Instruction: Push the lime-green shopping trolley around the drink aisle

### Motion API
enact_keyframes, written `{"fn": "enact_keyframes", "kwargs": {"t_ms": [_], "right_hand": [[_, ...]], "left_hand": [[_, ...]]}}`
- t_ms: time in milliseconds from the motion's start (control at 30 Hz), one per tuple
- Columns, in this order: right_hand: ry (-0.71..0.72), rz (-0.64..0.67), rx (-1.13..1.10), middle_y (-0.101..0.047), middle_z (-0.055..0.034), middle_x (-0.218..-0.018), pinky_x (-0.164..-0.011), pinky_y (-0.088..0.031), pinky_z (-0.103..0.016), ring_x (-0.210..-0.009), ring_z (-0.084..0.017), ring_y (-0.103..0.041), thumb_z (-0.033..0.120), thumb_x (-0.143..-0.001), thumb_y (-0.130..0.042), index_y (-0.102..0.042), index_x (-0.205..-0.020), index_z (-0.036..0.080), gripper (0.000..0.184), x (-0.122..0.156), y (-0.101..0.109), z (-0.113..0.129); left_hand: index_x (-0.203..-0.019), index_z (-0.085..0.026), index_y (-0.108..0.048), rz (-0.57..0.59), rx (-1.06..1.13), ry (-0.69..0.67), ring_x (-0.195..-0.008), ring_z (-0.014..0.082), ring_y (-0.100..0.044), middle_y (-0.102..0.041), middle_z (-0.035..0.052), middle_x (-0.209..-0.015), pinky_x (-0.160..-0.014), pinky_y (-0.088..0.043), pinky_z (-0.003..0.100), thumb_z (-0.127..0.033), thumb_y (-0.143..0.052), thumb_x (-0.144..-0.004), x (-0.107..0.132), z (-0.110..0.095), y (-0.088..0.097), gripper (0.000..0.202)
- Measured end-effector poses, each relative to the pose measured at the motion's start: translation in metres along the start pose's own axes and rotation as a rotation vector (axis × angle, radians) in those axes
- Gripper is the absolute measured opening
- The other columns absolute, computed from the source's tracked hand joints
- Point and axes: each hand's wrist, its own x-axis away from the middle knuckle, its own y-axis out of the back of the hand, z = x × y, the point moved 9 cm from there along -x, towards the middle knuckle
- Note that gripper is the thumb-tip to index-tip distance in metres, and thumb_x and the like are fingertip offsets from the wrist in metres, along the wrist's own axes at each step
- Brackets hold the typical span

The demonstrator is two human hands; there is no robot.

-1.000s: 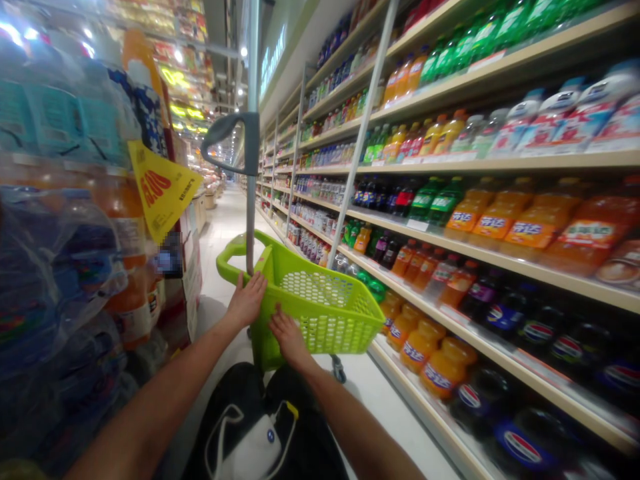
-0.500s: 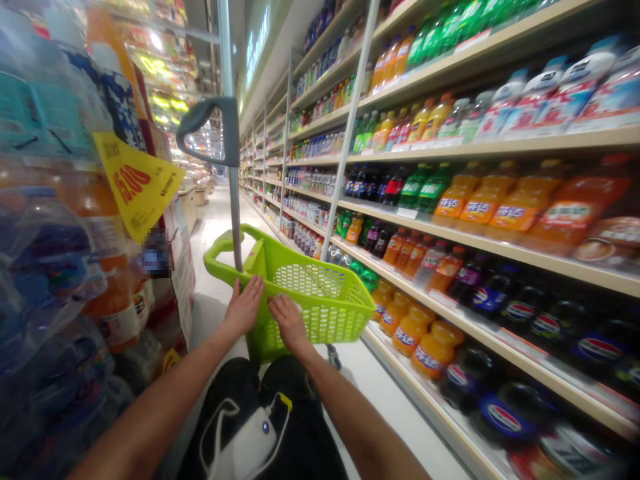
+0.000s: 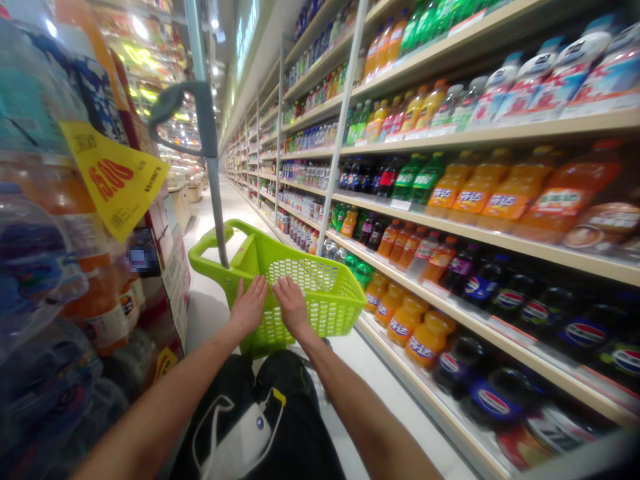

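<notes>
A green shopping basket (image 3: pixel 330 313) with perforated sides stands in front of my knees, its tall grey pull handle (image 3: pixel 205 123) raised at the left end. My left hand (image 3: pixel 249 305) rests flat against the near side, fingers extended toward the rim. Close beside it, my right hand (image 3: pixel 291 303) touches the same side, its fingers stretched out and their tips at the top edge. Neither palm shows. The visible part of the basket's inside is bare. On my lap lies a white power bank (image 3: pixel 240 443) with a white cable plugged into it.
Shelves of bottled drinks (image 3: pixel 465 193) line the right side, with orange soda bottles (image 3: pixel 420 340) low beside the basket. Packed bottles (image 3: pixel 45 280) stand close on the left, under a yellow price tag (image 3: pixel 117 180). A pale aisle floor (image 3: pixel 213 200) runs ahead.
My right hand has shifted up to the basket's rim. The left hand stays on the near side. The basket and handle appear slightly further left in view.
</notes>
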Motion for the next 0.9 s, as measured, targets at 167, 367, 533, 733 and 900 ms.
{"fn": "enact_keyframes", "kwargs": {"t_ms": [167, 367, 533, 733, 900], "right_hand": [[0.048, 0.056, 0.006, -0.053, -0.0087, -0.127, -0.104, -0.03, -0.047, -0.132, -0.02, -0.026, 0.004, -0.084, -0.04, -0.056, -0.117, 0.018, 0.039, 0.045, -0.021, -0.009], [0.073, 0.109, -0.031, -0.056, -0.009, -0.123, -0.102, -0.033, -0.044, -0.129, -0.018, -0.032, 0.008, -0.086, -0.041, -0.058, -0.114, 0.019, 0.035, 0.077, -0.021, -0.009], [-0.061, -0.011, -0.005, -0.048, -0.0081, -0.131, -0.105, -0.03, -0.045, -0.133, -0.02, -0.023, 0.008, -0.085, -0.039, -0.052, -0.122, 0.02, 0.041, 0.041, 0.013, -0.03], [-0.046, 0.022, 0.025, -0.05, -0.0074, -0.13, -0.105, -0.03, -0.046, -0.133, -0.02, -0.022, 0.006, -0.086, -0.038, -0.054, -0.12, 0.02, 0.04, 0.047, 0.007, -0.052], [-0.038, 0.103, 0.011, -0.054, -0.0101, -0.125, -0.102, -0.033, -0.047, -0.131, -0.019, -0.029, 0.007, -0.087, -0.038, -0.056, -0.116, 0.018, 0.036, 0.098, -0.008, -0.051]], "left_hand": [[-0.134, -0.008, -0.032, 0.022, 0.005, 0.002, -0.134, 0.0218, -0.021, -0.029, 0.0116, -0.143, -0.109, -0.005, 0.054, -0.01, -0.032, -0.074, -0.002, 0.001, -0.004, 0.061], [-0.135, -0.007, -0.031, 0.01, -0.02, 0.021, -0.135, 0.0239, -0.018, -0.028, 0.0139, -0.143, -0.109, -0.005, 0.054, -0.01, -0.035, -0.071, -0.004, -0.004, -0.006, 0.064], [-0.136, -0.011, -0.03, 0.063, 0.001, -0.095, -0.136, 0.0214, -0.016, -0.023, 0.0104, -0.146, -0.109, -0.007, 0.053, -0.011, -0.034, -0.072, -0.021, -0.037, -0.019, 0.063], [-0.134, -0.009, -0.032, 0.117, 0.026, -0.11, -0.134, 0.0219, -0.02, -0.028, 0.0123, -0.144, -0.108, -0.007, 0.055, -0.012, -0.032, -0.074, -0.032, -0.053, -0.031, 0.06], [-0.134, -0.008, -0.032, 0.119, 0.001, -0.084, -0.135, 0.0228, -0.018, -0.028, 0.013, -0.144, -0.108, -0.006, 0.055, -0.011, -0.033, -0.073, -0.03, -0.052, -0.032, 0.062]]}}
